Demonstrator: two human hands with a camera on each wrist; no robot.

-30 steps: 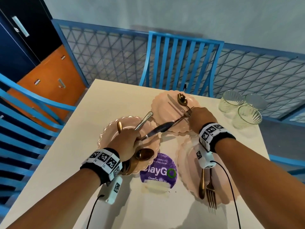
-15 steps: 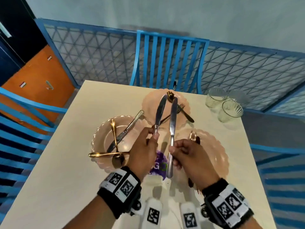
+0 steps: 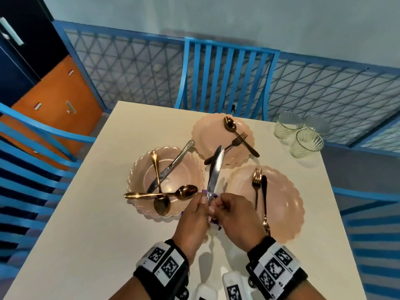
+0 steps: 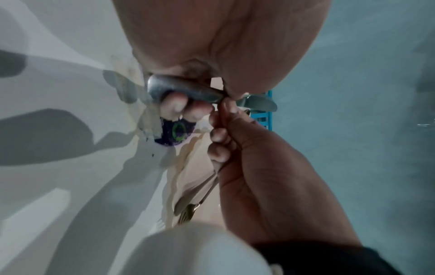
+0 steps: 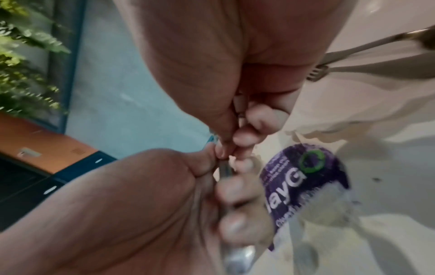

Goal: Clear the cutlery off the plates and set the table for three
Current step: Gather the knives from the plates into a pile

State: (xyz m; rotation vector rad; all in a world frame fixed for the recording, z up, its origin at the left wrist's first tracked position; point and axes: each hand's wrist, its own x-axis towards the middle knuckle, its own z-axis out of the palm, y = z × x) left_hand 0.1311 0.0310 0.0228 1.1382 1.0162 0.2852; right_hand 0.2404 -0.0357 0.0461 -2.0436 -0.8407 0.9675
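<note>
Both my hands, left hand (image 3: 193, 215) and right hand (image 3: 234, 212), pinch the silver table knives (image 3: 214, 172) together at the handles; the blades point away, toward the far pink scalloped plate (image 3: 202, 135).

A cream, square-cornered surface (image 3: 91, 224) carries three scalloped pink plates (image 3: 281, 204) grouped near its middle. A round purple sticker (image 5: 303, 188) lies flat between them. Three clear ribbed glasses (image 3: 306, 139) cluster at the far right corner.

Even, cool light falls from above, throwing soft grey shadows on the worktop (image 3: 91, 224). The head view is sharp but bowed at its edges. Both wrist views are dim, grainy and smeared, the close fingers (image 5: 237, 197) out of focus.
</note>
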